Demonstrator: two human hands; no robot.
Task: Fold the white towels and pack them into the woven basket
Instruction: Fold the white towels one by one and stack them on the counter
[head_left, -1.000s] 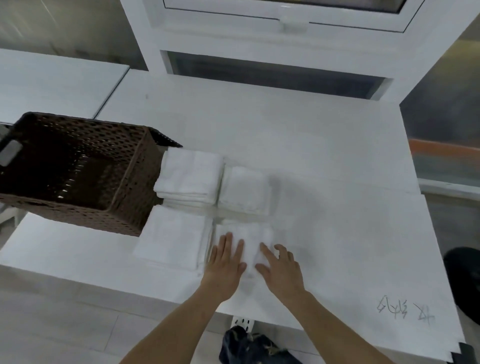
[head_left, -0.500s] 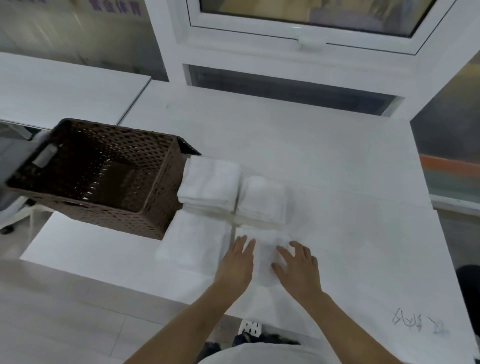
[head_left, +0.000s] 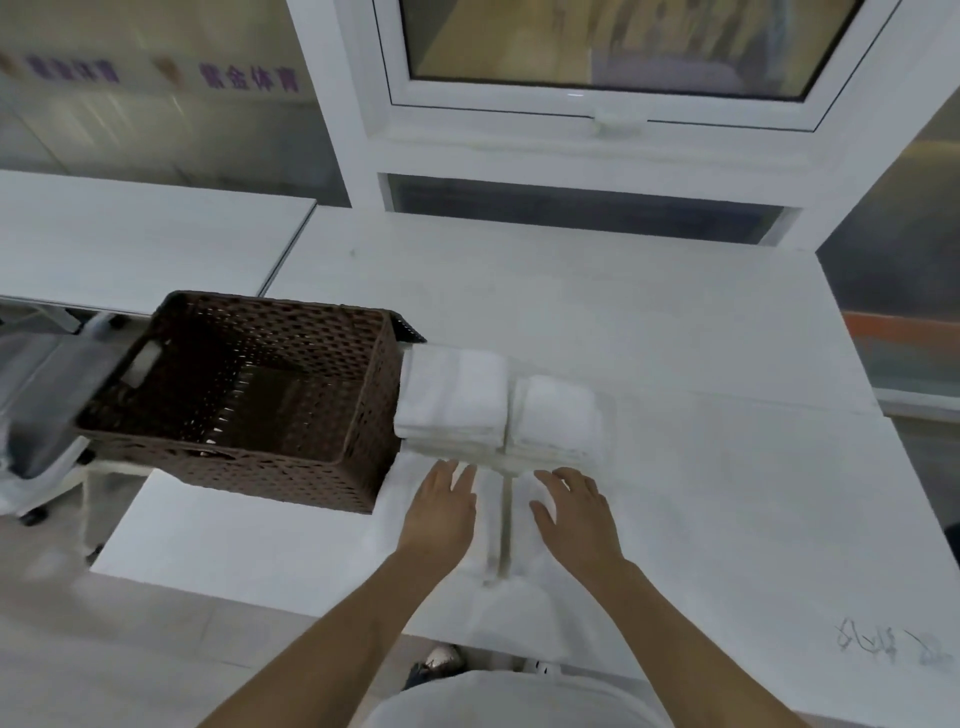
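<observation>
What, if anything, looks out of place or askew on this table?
Nothing on the table stands out. The folded towels sit in tidy stacks beside the upright woven basket; only that basket's left end overhangs the table edge.

A white table (head_left: 649, 338) stands below a window (head_left: 608, 52); black scribbles (head_left: 883, 642) mark its near right corner.

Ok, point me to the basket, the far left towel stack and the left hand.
basket (head_left: 358, 457): head view, on its right outer wall.
far left towel stack (head_left: 452, 395): head view, on its top face.
left hand (head_left: 441, 512): head view, on the back of the hand.
</observation>
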